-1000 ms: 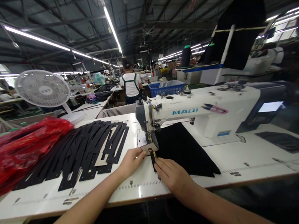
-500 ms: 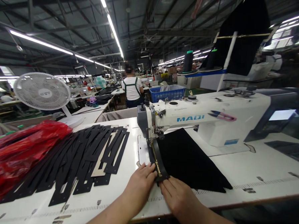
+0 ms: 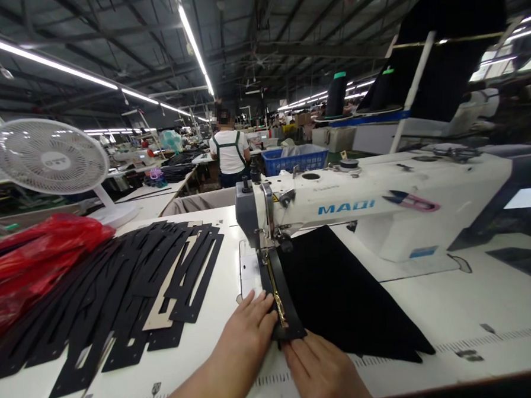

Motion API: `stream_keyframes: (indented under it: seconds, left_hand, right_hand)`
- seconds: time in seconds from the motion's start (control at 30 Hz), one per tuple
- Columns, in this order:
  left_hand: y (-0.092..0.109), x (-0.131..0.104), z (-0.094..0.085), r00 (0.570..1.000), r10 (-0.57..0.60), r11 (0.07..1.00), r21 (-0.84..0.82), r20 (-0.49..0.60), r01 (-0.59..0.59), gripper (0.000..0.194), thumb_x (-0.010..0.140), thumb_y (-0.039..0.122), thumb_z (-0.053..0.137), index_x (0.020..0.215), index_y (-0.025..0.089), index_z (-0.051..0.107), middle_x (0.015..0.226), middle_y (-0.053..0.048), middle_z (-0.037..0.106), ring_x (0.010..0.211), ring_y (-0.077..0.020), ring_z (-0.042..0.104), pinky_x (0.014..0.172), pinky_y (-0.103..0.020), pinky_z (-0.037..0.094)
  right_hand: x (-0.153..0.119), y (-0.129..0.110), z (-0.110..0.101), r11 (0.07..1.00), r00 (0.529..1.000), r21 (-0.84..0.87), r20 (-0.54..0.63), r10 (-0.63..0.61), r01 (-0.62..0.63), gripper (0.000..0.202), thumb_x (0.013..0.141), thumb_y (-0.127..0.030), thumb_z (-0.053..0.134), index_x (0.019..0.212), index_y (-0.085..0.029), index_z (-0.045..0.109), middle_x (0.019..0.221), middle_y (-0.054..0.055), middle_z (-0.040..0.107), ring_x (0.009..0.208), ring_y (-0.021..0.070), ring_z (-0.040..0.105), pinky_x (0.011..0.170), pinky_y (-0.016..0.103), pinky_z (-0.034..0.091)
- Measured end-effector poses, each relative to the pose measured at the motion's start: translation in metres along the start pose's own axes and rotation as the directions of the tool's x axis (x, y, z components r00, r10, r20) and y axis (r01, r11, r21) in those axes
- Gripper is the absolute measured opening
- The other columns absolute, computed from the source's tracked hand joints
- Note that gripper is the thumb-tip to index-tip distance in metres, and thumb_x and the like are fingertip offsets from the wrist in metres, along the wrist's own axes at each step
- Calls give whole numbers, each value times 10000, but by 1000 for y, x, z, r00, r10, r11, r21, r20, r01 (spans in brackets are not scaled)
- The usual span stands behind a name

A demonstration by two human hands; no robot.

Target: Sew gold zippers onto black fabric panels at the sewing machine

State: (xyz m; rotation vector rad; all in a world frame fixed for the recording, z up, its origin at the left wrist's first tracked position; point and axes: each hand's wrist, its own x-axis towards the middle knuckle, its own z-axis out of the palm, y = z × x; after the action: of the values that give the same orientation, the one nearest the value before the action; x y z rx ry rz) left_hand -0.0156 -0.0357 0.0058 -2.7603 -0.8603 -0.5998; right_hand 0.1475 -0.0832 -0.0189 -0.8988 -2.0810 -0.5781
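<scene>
So the left hand (image 3: 246, 334) is pressing flat, unclamped, on the black zippered strip (image 3: 290, 304), while the right hand (image 3: 323, 368) is touching its near end — can't tell if it's gripping. The strip's far end is sitting at the sewing machine's (image 3: 381, 208) needle area, probably needing steady guiding — black cut pieces (image 3: 134, 275) are covering the counter's (image 3: 456, 292) left, fan (image 3: 56, 159) beyond.

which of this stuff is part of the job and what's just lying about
Seemingly in the job:
black strip with gold zipper, at the left hand and right hand
sewing machine
probably the black frames

Likely just about:
fan
red plastic
blue basket
</scene>
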Motion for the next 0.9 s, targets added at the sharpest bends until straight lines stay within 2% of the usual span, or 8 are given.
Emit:
stream_keyframes:
  seconds: [0.33,0.43,0.73,0.9]
  left_hand:
    - [-9,8,5,994,49,999,-12,-94,-50,215,851,84,411,953,106,599,1069,-148,649,1004,-237,618,921,-439,486]
    - [-13,11,6,993,43,999,-10,-113,-44,219,851,83,405,940,114,603,1058,-137,656,991,-230,624,915,-423,493]
    - [-31,21,13,998,12,999,-38,-67,-15,220,831,70,424,943,111,608,1042,-141,660,966,-234,630,871,-409,519]
    - [-41,30,19,992,6,997,-71,-123,-15,199,837,78,435,928,103,611,968,-135,674,912,-228,638,850,-397,531]
  right_hand:
    - [0,5,10,998,997,-40,-61,40,-42,391,803,32,295,752,-101,659,685,87,653,655,169,600,668,270,496]
    - [3,9,11,999,999,-20,-14,33,-33,374,804,17,313,743,-98,663,666,82,642,636,176,593,650,277,496]
    - [13,24,26,999,999,25,47,-21,19,356,816,5,329,745,-70,669,650,100,609,607,190,540,610,301,457]
    - [19,36,37,999,995,33,97,-30,27,334,828,-7,342,712,-92,644,630,81,578,573,189,499,545,306,407]
